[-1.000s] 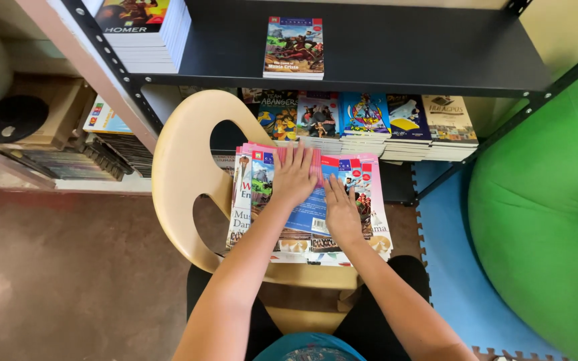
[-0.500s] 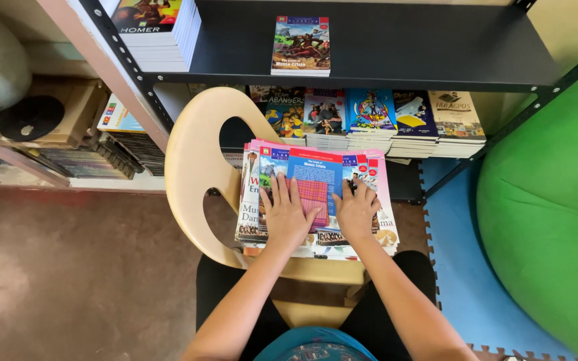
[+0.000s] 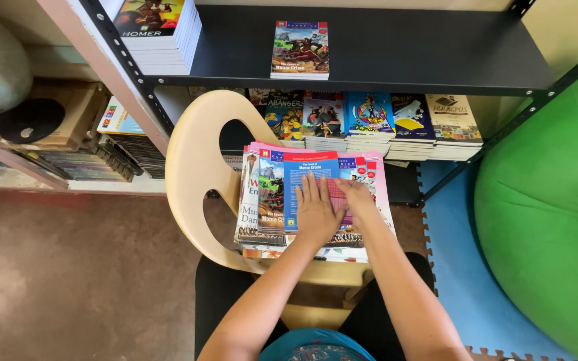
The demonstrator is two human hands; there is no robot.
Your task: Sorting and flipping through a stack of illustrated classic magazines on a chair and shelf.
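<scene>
A pile of thin colourful books (image 3: 262, 200) lies fanned out on the seat of a beige plastic chair (image 3: 192, 167) in front of me. My left hand (image 3: 317, 208) rests flat, fingers apart, on the topmost blue book (image 3: 302, 177). My right hand (image 3: 358, 199) lies beside it on the same book's pink back area, fingers pointing left and touching the left hand. Neither hand grips anything.
A black metal shelf (image 3: 403, 53) holds a single book (image 3: 300, 50) and a white stack (image 3: 158, 33). A row of book stacks (image 3: 369, 120) sits below. A green beanbag (image 3: 543, 207) stands on a blue foam mat (image 3: 456, 281) at right. Boxes (image 3: 48, 117) fill the left shelf.
Both hands have slid together over the top book; the right hand moved left to meet the left. The camera view shifted slightly, and the top book sits squarer on the pile.
</scene>
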